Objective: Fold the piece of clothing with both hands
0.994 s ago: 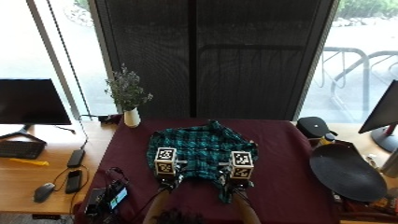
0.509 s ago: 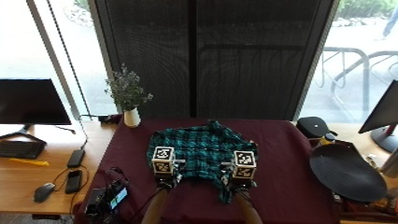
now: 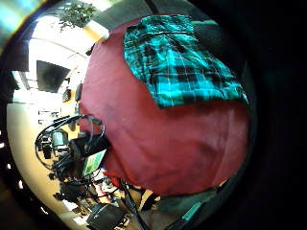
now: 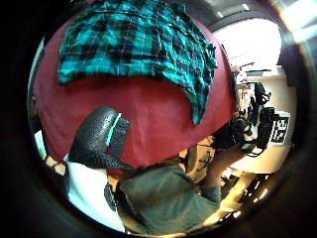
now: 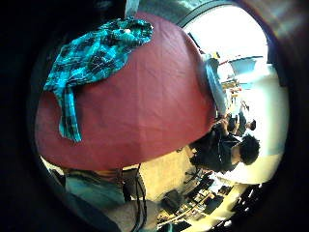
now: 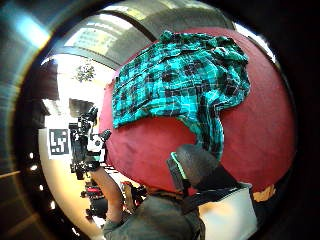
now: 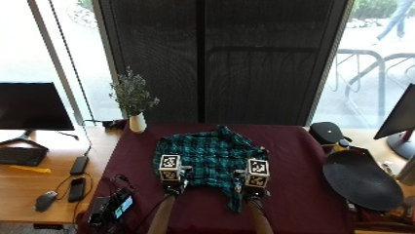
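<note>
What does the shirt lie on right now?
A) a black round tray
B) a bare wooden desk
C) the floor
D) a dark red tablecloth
D: the green plaid shirt lies spread on the dark red tablecloth, while the wooden desk stands to the person's left and holds none of the shirt.

The shirt (image 7: 211, 158) lay mid-table (image 7: 292, 146), my left hand (image 7: 172, 181) and right hand (image 7: 252, 187) at its near edge, a vase (image 7: 137, 123) at the far left corner.
</note>
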`<action>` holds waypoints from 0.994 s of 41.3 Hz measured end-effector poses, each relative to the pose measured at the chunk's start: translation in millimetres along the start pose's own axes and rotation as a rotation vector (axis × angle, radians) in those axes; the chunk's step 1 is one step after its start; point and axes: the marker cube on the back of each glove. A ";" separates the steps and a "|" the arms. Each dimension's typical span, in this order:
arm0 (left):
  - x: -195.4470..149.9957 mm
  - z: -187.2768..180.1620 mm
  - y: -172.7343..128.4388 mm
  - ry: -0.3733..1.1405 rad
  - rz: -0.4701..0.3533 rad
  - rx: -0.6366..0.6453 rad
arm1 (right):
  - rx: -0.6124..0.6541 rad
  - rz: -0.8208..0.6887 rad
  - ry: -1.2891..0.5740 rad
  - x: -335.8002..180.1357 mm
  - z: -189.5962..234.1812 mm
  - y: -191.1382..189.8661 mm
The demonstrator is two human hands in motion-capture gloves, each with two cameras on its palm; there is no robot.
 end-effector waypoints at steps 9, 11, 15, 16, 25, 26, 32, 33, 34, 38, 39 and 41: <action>-7.8 32.3 -21.7 0.003 0.030 0.055 | -0.053 -0.007 -0.087 4.7 65.8 -34.2; -9.3 30.3 -16.7 -0.015 0.038 0.063 | -0.048 -0.017 -0.116 2.9 73.1 -35.2; -9.0 43.4 -14.9 0.004 0.065 0.017 | -0.002 -0.037 -0.116 -4.9 64.5 -26.3; -10.5 47.0 -16.3 -0.007 0.066 0.009 | -0.001 -0.043 -0.111 -6.5 65.4 -26.0; -12.2 73.1 -9.6 0.001 0.058 -0.175 | -0.101 -0.031 -0.062 -12.9 85.3 -31.4; -12.9 75.4 -10.5 0.016 0.062 -0.165 | -0.104 -0.029 -0.062 -13.6 86.3 -32.0; -12.0 75.8 -0.9 0.059 0.058 -0.207 | -0.055 -0.019 -0.038 -15.6 88.2 -37.0; -11.7 74.2 -0.7 0.052 0.057 -0.203 | -0.039 -0.011 -0.020 -14.8 88.1 -38.0; -11.2 72.2 -1.7 0.041 0.056 -0.182 | -0.021 -0.004 0.000 -14.2 87.9 -39.1; -10.1 63.6 -15.9 -0.047 0.052 0.028 | 0.087 0.002 0.071 -15.1 84.9 -46.8; -10.4 61.1 -22.7 -0.085 0.055 0.113 | 0.137 -0.002 0.084 -16.5 83.3 -51.4; -9.0 56.2 -36.6 -0.154 0.069 0.293 | 0.267 -0.022 0.094 -21.3 79.6 -64.6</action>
